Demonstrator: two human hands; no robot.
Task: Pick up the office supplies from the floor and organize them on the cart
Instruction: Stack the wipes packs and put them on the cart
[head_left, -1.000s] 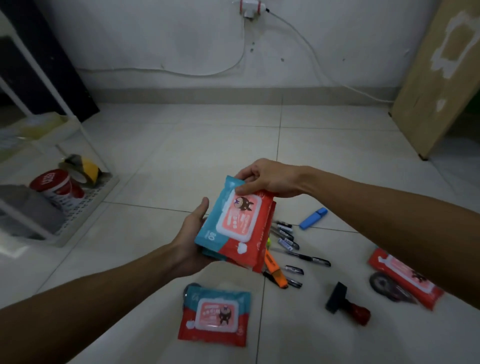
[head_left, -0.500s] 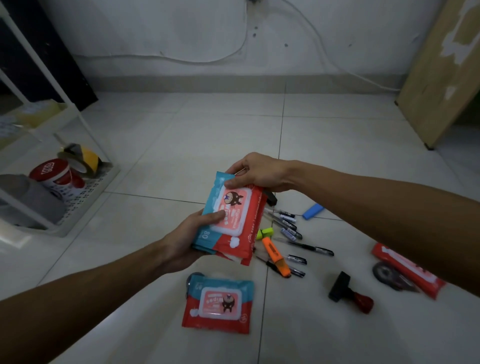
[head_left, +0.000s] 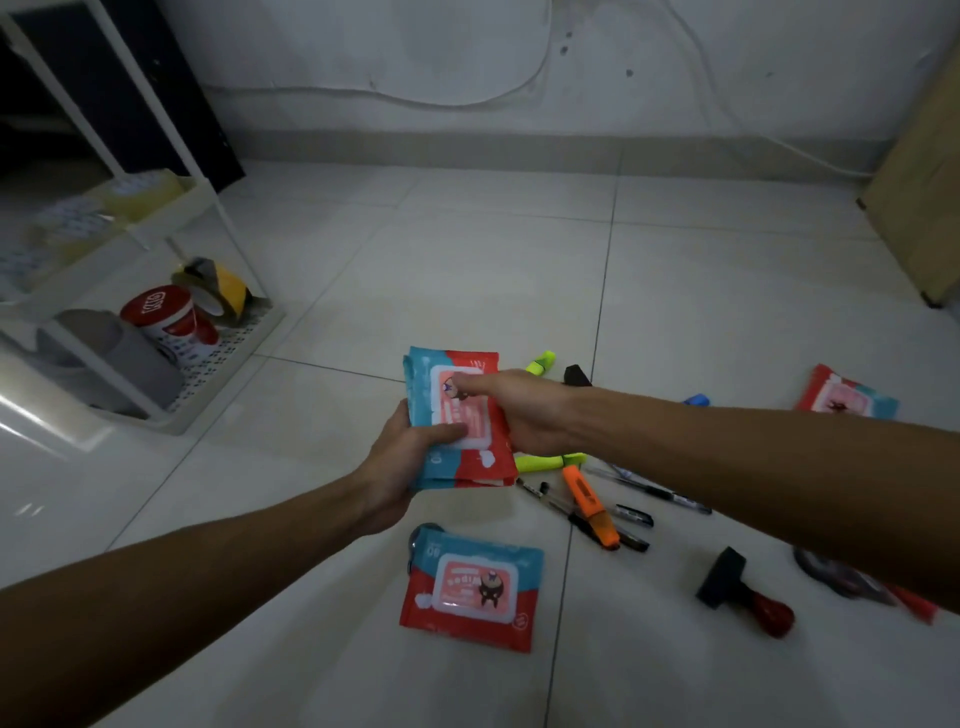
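My left hand (head_left: 410, 457) grips a stack of red and blue wet-wipe packs (head_left: 457, 431) from the left side, thumb on top. My right hand (head_left: 519, 410) lies on the stack's right side with the index finger stretched straight across the top pack. Another wipe pack (head_left: 472, 592) lies on the tiled floor just below, and a third (head_left: 847, 400) at the far right. Pens (head_left: 628, 514), an orange highlighter (head_left: 589, 506), yellow highlighters (head_left: 545, 461) and a red-handled stamp (head_left: 748, 595) are scattered on the floor to the right. The white cart (head_left: 228, 343) stands at the left.
The cart's bottom shelf holds a red and white cup (head_left: 163, 317), a yellow and black tape roll (head_left: 223, 286) and a grey container (head_left: 119, 358). A blue marker (head_left: 696, 400) and a tape dispenser (head_left: 826, 571) lie on the floor. A wooden board (head_left: 919, 187) leans at the right wall.
The stack has been turned flatter and lowered in my left hand. My right hand let go of the pack's top corner and now lies alongside it with the index finger extended. The view tilted down.
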